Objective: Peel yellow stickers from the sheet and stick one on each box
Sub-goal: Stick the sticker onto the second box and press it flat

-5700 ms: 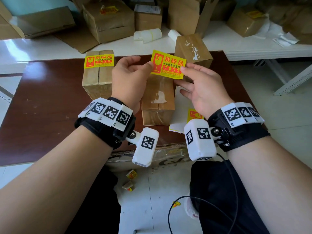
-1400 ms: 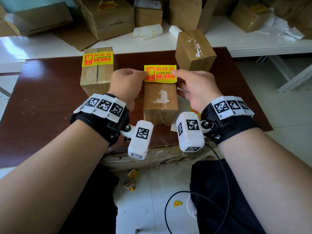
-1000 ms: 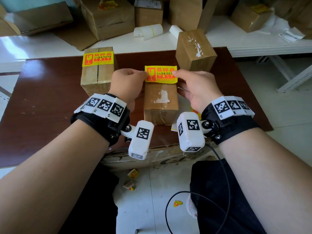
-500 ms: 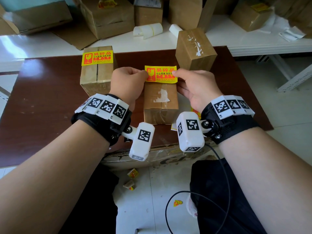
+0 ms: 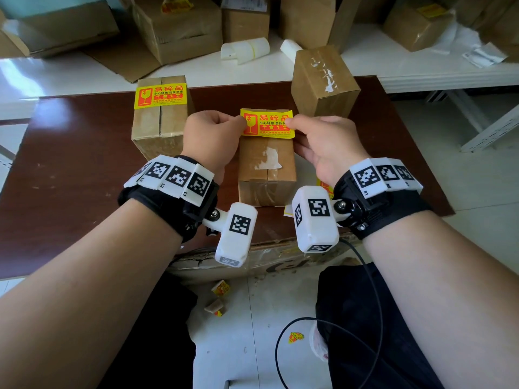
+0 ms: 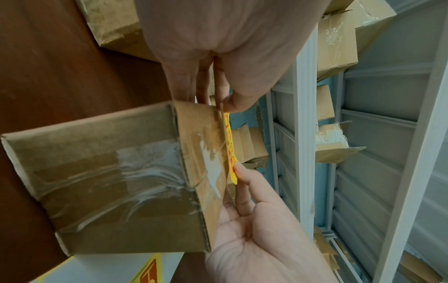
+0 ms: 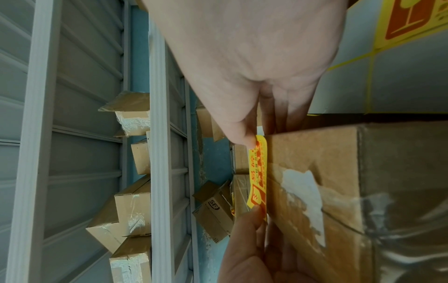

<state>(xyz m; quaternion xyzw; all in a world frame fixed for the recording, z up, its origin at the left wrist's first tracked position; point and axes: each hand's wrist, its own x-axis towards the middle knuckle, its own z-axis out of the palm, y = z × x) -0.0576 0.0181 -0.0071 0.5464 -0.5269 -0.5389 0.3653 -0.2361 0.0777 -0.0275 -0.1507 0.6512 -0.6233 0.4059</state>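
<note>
The yellow sticker (image 5: 266, 123) now lies across the far end of the top face of the middle box (image 5: 266, 169), at 12 o'clock from the person on the brown bench (image 5: 70, 164). 5.7 s ago it was held in the air above this box; by 1.4 s ago it had been lowered to the box top, and its position has not shifted noticeably since.

The left hand (image 5: 210, 138) pinches the sticker's left edge, fingers closed on it. The right hand (image 5: 325, 144) pinches the right edge between thumb and forefinger. The right wrist view shows the sticker (image 7: 258, 172) bowed slightly off the cardboard, so it is judged aligned but not yet pressed flat.

Status of the remaining boxes:
- Left box (image 5: 160, 127), at 10 o'clock: carries its own applied sticker (image 5: 160, 96).
- Right box (image 5: 323, 80), at 1 o'clock: no yellow sticker on its visible faces.
- Sticker sheet (image 7: 412, 76), at 4 o'clock just beside the middle box: largely hidden under the right wrist in the head view.

Meaning for the task: the second placement is near completion. The next action is judged to be releasing both edges and smoothing the sticker down. Risk: a crease or skew if one edge is released first.
</note>
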